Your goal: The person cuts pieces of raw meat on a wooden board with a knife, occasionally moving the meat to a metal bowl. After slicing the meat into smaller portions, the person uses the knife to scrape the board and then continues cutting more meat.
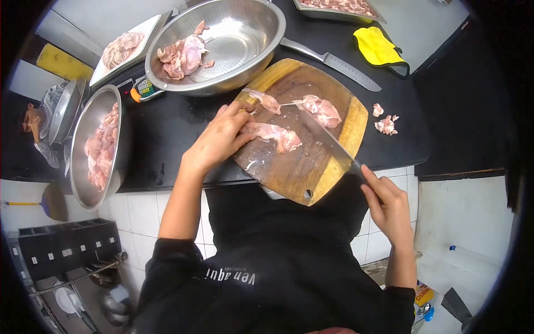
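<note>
On the wooden cutting board (289, 181) lie several raw chicken pieces. My left hand (218, 135) is at the board's left side, fingers curled and closed on the end of a long chicken piece (273, 135). A smaller chicken piece (269, 103) lies just beyond my fingertips. My right hand (387, 207) grips the dark handle of a kitchen knife (334, 146) at the board's right edge. Its blade slants across the board, the tip beside a rounder chicken piece (321, 111). A thin white strand stretches between that piece and the smaller one.
Behind the board stands a perforated steel colander (239, 47) holding chicken. A steel bowl (118, 161) of chicken sits left. A second knife (347, 71), a yellow cloth (378, 47) and small scraps (386, 125) lie right. Another person (41, 131) is at far left.
</note>
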Demonstrator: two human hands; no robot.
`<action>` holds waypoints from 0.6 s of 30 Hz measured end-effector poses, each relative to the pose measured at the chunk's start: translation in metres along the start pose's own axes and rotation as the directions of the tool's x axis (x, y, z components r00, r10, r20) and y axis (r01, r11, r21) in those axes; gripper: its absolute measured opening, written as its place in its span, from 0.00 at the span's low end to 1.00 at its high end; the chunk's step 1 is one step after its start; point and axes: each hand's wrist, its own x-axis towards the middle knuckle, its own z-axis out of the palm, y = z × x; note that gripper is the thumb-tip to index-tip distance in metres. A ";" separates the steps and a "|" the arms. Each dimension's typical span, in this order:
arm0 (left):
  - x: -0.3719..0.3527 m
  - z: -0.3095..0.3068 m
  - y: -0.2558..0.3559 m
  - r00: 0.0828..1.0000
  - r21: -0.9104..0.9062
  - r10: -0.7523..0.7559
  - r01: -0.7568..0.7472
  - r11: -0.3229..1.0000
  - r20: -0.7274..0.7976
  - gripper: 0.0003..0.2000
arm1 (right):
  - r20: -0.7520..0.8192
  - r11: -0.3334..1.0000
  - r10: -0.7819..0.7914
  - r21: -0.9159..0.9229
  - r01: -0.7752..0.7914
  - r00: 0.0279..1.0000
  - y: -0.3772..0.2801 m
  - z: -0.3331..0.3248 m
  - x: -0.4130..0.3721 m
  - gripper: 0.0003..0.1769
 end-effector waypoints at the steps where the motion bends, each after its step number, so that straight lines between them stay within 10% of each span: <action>1: 0.002 -0.004 0.002 1.000 0.004 0.009 -0.009 1.000 0.020 0.16 | 0.024 0.998 0.005 0.069 -0.007 1.000 -0.003 0.001 -0.003 0.24; 8: 0.015 -0.012 0.013 0.995 -0.159 0.085 -0.076 0.984 0.052 0.15 | -0.011 0.998 0.057 0.038 -0.056 0.998 0.007 0.011 -0.001 0.24; 16: 0.046 -0.011 0.086 0.963 -0.411 0.096 -0.197 0.890 -0.252 0.11 | -0.046 0.982 0.109 0.159 -0.101 0.993 0.019 0.017 -0.005 0.23; 18: 0.038 -0.013 0.096 0.969 -0.734 -0.236 0.103 0.672 -0.080 0.11 | -0.041 0.979 0.124 0.168 -0.116 0.991 0.019 0.017 -0.007 0.23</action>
